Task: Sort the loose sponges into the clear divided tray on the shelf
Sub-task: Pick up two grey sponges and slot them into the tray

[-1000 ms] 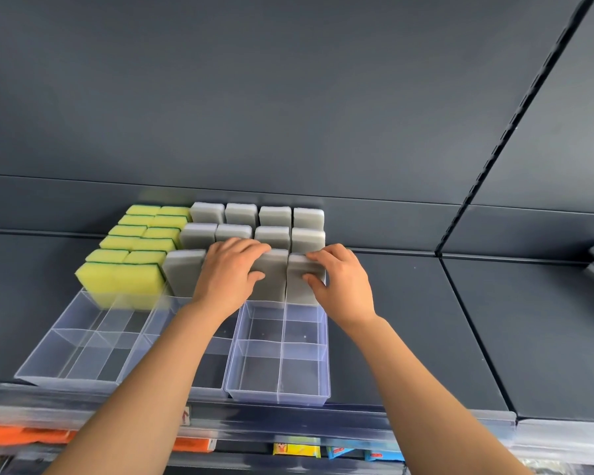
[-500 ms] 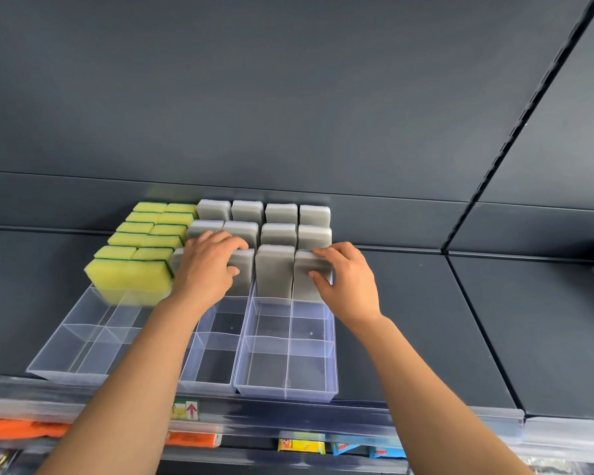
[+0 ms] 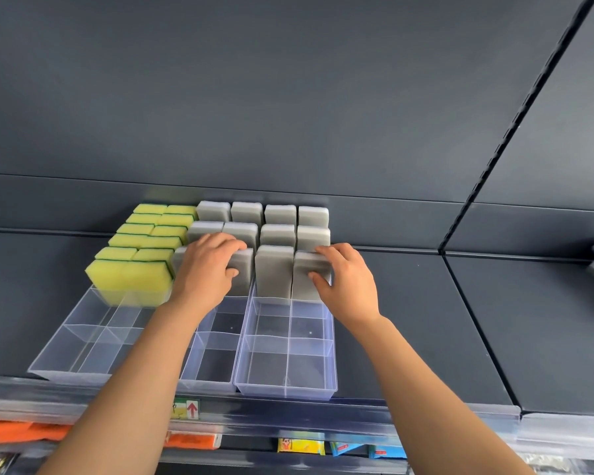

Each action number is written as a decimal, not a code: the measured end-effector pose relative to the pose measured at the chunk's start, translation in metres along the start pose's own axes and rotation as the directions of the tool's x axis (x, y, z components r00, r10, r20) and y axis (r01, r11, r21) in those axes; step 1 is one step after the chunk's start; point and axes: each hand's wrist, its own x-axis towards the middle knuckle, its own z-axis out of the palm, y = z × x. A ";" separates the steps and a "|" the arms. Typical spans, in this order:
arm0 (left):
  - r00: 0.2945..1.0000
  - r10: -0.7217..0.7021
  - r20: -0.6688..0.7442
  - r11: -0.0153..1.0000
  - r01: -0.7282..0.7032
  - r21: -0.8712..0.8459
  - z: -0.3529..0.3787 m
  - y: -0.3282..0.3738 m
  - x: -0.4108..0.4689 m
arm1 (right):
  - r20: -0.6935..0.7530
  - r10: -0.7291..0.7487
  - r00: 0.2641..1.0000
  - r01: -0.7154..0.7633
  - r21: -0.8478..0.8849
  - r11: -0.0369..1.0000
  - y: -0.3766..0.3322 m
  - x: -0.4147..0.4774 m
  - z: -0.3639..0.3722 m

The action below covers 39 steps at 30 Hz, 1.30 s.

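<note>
I read the left hand (image 3: 208, 269) as closed in a pinch on the second front sponge (image 3: 243, 273). Its fingers curl over the sponge's top edge and its thumb presses the near face. The right hand (image 3: 347, 282) grips the fourth front sponge (image 3: 304, 286) the same way, with fingers hooked over the top edge and the thumb flat against the near face. I cannot tell how far the fingertips of either hand reach down the far faces, since these are hidden. Both sponges are grey and stand upright in the front row of grey sponges. The fourth stands against the right wall of the clear divided tray (image 3: 285, 390), in its right-hand column about halfway back from its front edge. The second stands in the neighbouring middle tray (image 3: 206, 382), which touches the first along its long wall. The third front sponge (image 3: 274, 269) stands upright between the two hands, just beside the fourth, and neither hand touches it. The rear grey sponges (image 3: 278, 216) fill the rows behind, toward the back edge of the shelf (image 3: 408, 320). The yellow sponges (image 3: 131, 277) fill the rear rows of the left tray (image 3: 66, 351). A red-arrow label (image 3: 191, 409) sits on the shelf's front edge.
</note>
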 end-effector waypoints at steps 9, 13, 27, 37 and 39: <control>0.999 0.045 -0.008 0.999 -0.045 0.030 -0.008 0.010 -0.001 | 0.032 0.006 0.999 -0.003 -0.088 0.996 -0.002 -0.005 -0.003; 0.992 0.113 -0.049 0.993 -0.113 -0.012 -0.010 0.023 0.002 | 0.036 0.044 0.998 -0.039 -0.132 0.990 -0.002 -0.010 -0.007; 0.905 0.426 0.014 0.905 -0.426 0.015 0.013 0.135 0.014 | 0.016 0.274 0.962 -0.239 -0.442 0.865 0.046 -0.063 -0.066; 0.821 0.543 0.176 0.828 -0.558 0.050 0.070 0.248 0.011 | -0.053 0.458 0.887 -0.418 -0.514 0.749 0.122 -0.125 -0.143; 0.806 0.560 0.193 0.817 -0.575 0.032 0.082 0.275 0.009 | -0.077 0.486 0.871 -0.452 -0.515 0.729 0.141 -0.139 -0.162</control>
